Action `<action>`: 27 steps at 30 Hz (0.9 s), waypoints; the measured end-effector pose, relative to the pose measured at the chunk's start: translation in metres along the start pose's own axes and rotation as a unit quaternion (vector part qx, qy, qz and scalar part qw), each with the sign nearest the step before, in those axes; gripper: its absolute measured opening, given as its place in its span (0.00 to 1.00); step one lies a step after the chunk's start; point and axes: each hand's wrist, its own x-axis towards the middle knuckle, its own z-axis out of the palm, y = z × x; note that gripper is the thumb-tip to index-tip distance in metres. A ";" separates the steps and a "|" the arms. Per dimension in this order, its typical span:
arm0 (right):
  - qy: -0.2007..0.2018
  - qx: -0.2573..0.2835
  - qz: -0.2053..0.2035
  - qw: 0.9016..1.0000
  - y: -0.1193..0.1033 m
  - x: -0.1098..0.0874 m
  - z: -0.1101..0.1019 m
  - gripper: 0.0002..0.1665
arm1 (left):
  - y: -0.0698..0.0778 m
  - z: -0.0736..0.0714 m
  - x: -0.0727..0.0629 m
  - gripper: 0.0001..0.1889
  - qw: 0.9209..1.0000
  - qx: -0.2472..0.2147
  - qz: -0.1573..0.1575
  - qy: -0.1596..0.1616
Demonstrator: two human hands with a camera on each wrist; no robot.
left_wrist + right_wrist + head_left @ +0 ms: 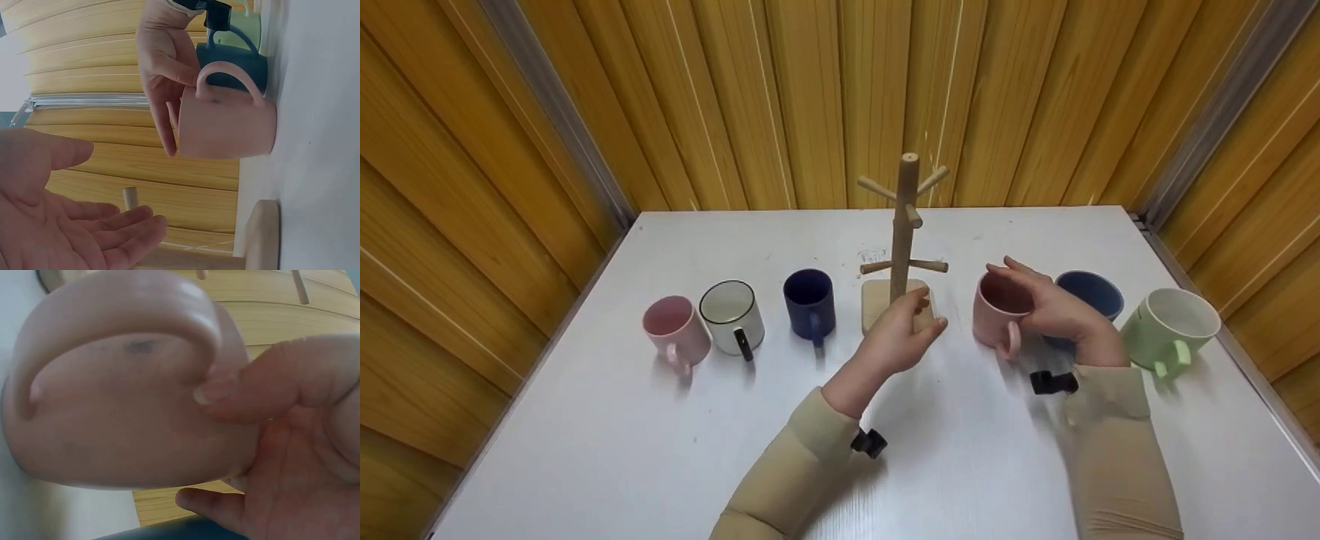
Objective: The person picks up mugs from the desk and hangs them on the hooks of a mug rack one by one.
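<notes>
From beige sleeves [1121, 457], grips with right hand [1057, 307] a smooth, smudged pink mug [988, 324], upright toward right edge of desk [975, 472]; holds left hand [892, 339] empty.

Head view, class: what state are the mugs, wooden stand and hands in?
Left pink cylindrical mug: upright
Black-rimmed white cylindrical mug: upright
Dark blue cylindrical mug: upright
Wooden peg stand: upright, bare
Right pink cylindrical mug: upright
Medium blue cylindrical mug: upright, partly hidden
Pale green cylindrical mug: upright
Left hand: empty, fingers extended
Right hand: fingers over right pink mug

White table [585, 450]; wood-look plank walls [810, 105]; grey corner strips [559, 105].
</notes>
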 end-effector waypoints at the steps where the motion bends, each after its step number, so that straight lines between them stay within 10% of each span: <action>1: 0.001 -0.014 0.007 1.000 0.000 0.000 0.001 0.57 | 0.000 0.004 0.003 0.32 1.000 0.002 -0.003 -0.011; 13: 0.040 -0.080 0.056 0.994 -0.015 -0.001 0.008 0.57 | -0.009 0.035 0.018 0.22 0.994 0.023 -0.013 -0.107; 27: 0.099 -0.062 0.137 0.984 -0.038 0.006 0.024 0.62 | -0.027 0.046 0.023 0.16 0.998 -0.019 0.018 -0.058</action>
